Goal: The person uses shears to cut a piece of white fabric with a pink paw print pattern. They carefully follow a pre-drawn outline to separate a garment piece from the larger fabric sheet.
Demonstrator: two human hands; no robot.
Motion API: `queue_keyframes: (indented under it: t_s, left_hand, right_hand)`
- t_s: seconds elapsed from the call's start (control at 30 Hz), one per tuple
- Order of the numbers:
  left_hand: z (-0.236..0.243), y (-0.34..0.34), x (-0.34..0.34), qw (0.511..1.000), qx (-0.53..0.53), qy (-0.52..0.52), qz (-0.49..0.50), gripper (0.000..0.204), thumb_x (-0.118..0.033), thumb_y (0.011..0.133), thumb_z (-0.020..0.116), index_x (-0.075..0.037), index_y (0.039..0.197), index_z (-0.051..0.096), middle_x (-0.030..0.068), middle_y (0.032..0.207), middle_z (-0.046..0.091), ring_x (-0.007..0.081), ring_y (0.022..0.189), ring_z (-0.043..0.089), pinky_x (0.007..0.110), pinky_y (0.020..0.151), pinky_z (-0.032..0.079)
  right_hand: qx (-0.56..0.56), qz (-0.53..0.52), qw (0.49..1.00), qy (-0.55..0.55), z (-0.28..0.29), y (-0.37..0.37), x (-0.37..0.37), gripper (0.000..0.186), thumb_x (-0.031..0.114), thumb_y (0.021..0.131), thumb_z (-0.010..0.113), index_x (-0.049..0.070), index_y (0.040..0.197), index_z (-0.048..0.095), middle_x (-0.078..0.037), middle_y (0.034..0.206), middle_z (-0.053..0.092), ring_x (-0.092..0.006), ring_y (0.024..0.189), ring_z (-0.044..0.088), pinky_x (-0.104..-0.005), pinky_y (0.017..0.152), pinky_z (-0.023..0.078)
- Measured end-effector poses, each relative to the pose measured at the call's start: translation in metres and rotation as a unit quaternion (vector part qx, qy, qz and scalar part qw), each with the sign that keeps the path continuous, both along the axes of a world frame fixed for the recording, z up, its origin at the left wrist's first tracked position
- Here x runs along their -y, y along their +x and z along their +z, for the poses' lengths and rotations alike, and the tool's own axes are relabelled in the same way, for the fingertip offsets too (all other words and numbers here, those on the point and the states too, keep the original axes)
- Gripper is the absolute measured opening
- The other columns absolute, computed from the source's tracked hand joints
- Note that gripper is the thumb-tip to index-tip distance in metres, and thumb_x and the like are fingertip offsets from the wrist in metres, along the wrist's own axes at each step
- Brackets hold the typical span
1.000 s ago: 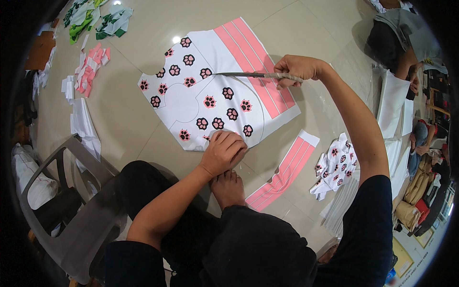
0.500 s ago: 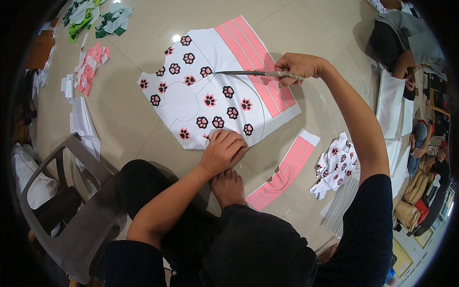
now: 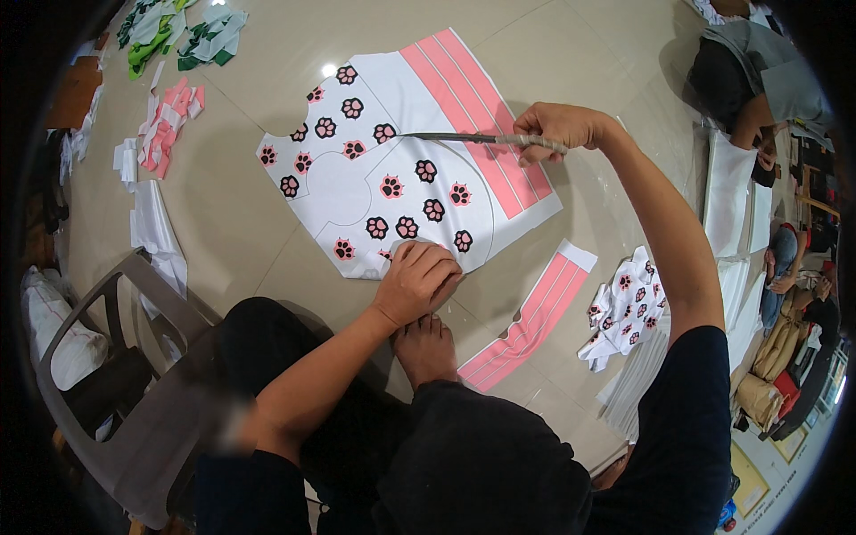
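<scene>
A white fabric piece (image 3: 428, 102) with pink and black paw prints and a pink striped band lies flat on the tiled floor in front of me. Curved outlines run across it. My right hand (image 3: 560, 130) is wrapped round the cloth-bound handle of a pair of scissors (image 3: 450, 137), whose long dark blade points left, its tip near a paw print in the middle of the fabric. At the near edge, my left hand (image 3: 419, 281) presses down with curled fingers, gripping the fabric beside my bare foot (image 3: 424, 350).
A pink striped strip (image 3: 526, 325) and a crumpled paw-print piece (image 3: 631, 303) lie at near right. Pink scraps (image 3: 169, 125) and green scraps (image 3: 214, 40) lie far left. A grey plastic chair (image 3: 169, 392) stands on my left. Another person (image 3: 767, 71) sits at far right.
</scene>
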State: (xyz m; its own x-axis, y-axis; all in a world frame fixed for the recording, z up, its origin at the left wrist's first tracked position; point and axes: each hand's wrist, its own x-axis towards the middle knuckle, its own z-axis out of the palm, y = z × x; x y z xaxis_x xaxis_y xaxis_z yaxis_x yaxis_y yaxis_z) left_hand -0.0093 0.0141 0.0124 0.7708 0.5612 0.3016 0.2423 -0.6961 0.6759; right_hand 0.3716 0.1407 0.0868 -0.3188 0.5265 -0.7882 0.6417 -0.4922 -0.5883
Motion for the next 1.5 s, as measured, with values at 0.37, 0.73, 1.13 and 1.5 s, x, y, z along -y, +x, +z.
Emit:
queue_keyframes:
  t_s: [0.37, 0.73, 1.13, 1.5]
  left_hand:
    - [-0.007, -0.009, 0.004, 0.999, 0.033, -0.035, 0.022, 0.013, -0.009, 0.097, 0.072, -0.006, 0.108, 0.065, 0.0137, 0.126, 0.069, 0.0359, 0.114, 0.065, 0.050, 0.103, 0.049]
    - [0.004, -0.010, -0.013, 0.992, 0.045, -0.094, 0.078, 0.023, -0.011, 0.100, 0.069, -0.001, 0.120, 0.063, 0.0203, 0.132, 0.066, 0.0400, 0.120, 0.064, 0.051, 0.107, 0.047]
    - [-0.023, -0.042, -0.116, 0.887, -0.209, -0.009, 0.412, 0.088, -0.049, 0.113, 0.055, 0.007, 0.173, 0.023, 0.0351, 0.180, 0.018, 0.0561, 0.167, 0.013, 0.065, 0.136, 0.011]
    - [-0.027, -0.039, -0.111, 0.880, -0.224, -0.008, 0.418, 0.090, -0.051, 0.113, 0.054, 0.007, 0.174, 0.023, 0.0357, 0.181, 0.017, 0.0554, 0.168, 0.013, 0.064, 0.136, 0.009]
  right_hand:
    - [-0.054, -0.146, 0.988, -0.002, -0.024, -0.042, 0.065, 0.031, 0.024, 0.090, 0.094, 0.009, 0.087, 0.068, 0.004, 0.071, 0.061, -0.0059, 0.058, 0.057, -0.0245, 0.052, 0.046]
    - [-0.109, -0.345, 0.932, -0.018, -0.035, -0.121, 0.120, 0.034, 0.024, 0.090, 0.095, 0.005, 0.095, 0.067, -0.001, 0.074, 0.067, -0.0070, 0.054, 0.056, -0.0247, 0.051, 0.046]
    - [-0.116, -0.424, 0.898, -0.003, -0.042, -0.161, 0.141, 0.034, 0.023, 0.092, 0.094, 0.007, 0.088, 0.064, -0.002, 0.072, 0.066, -0.0067, 0.056, 0.058, -0.0243, 0.050, 0.045]
    - [-0.108, -0.436, 0.893, 0.015, -0.035, -0.174, 0.139, 0.034, 0.021, 0.091, 0.094, 0.006, 0.088, 0.064, -0.003, 0.069, 0.064, -0.0083, 0.055, 0.056, -0.0263, 0.049, 0.042]
